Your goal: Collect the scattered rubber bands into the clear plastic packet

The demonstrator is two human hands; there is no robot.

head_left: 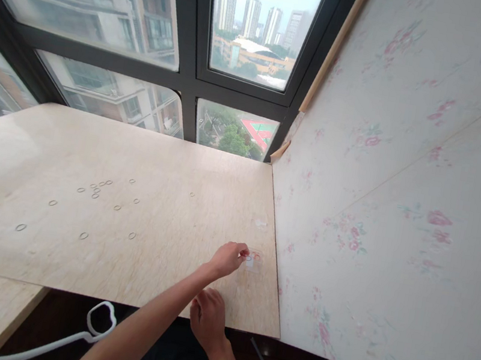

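My left hand (230,259) reaches across to the right side of the stone-patterned tabletop, its thumb and fingers pinched together. The fingertips are over a small clear plastic tray (250,266). In it lie a little blue ring (248,258) and a red ring (257,257); whether the fingers grip something is too small to make out. Nearer the front edge, my right hand (208,316) rests loosely curled below the left wrist, with nothing showing in it. Several thin metal-looking rings lie scattered on the left half, among them one ring (83,236) and a lone ring (192,195).
Behind the tray lies a clear plastic piece (259,224). A flower-papered wall (379,196) borders the right side, and dark-framed windows (240,92) the back. Below the front edge at left is a white curved frame (102,319) with a loop.
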